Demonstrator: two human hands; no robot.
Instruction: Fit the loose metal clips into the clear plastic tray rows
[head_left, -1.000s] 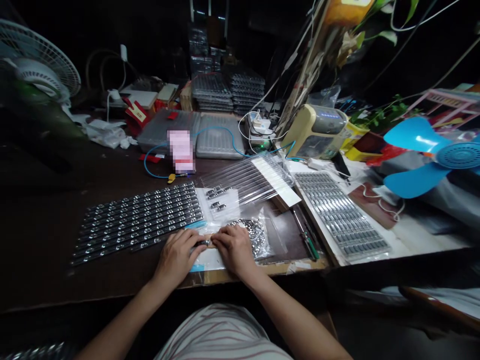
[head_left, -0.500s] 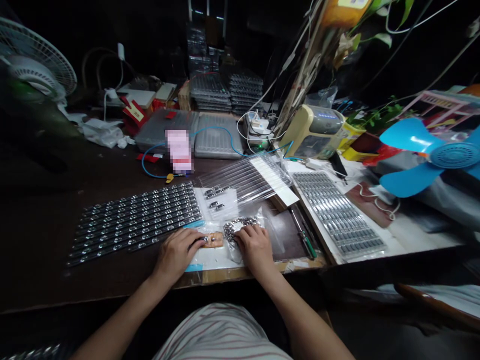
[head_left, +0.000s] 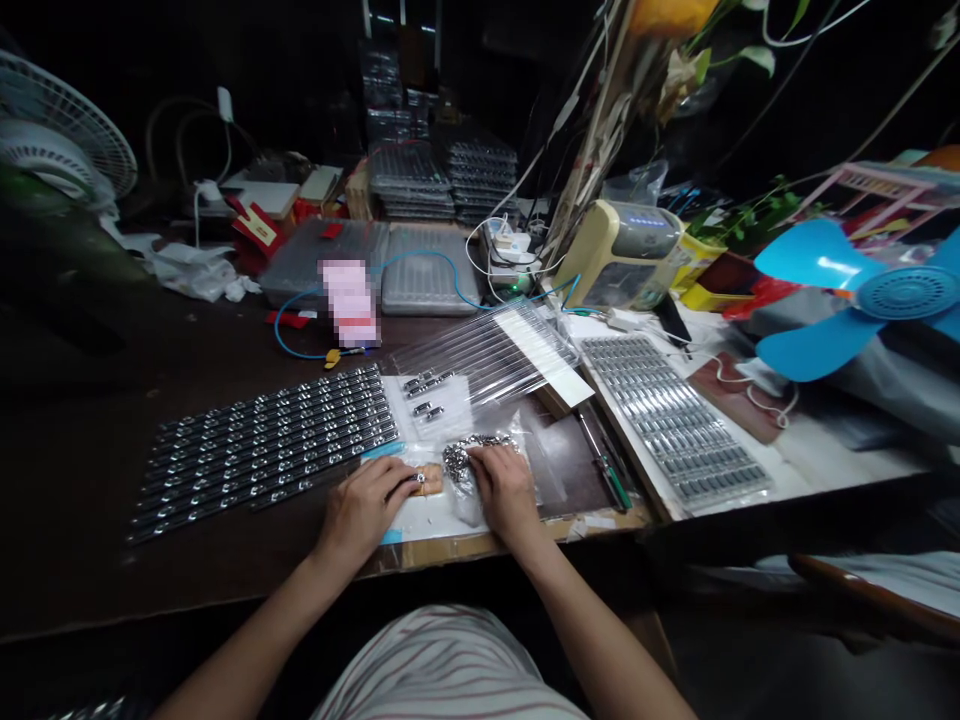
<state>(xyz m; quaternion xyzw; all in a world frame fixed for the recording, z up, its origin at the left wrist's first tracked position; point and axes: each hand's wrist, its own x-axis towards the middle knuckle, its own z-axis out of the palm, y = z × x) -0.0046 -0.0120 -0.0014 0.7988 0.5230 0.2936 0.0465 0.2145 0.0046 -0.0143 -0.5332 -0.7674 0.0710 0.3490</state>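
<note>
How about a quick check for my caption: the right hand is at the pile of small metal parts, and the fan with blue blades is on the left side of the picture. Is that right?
Not quite: in the head view, the fan with blue blades is on the right side. The right hand is at the pile of small metal parts.

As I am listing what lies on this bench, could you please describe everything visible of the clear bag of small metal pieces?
The clear bag looks like thin, crumpled plastic that catches the light. It lies near the front edge of the table, just right of a tan block. Many small, shiny, silver-coloured pieces are heaped in or on it, too small to tell their shape. The right hand covers part of it, fingertips at the heap.
</note>
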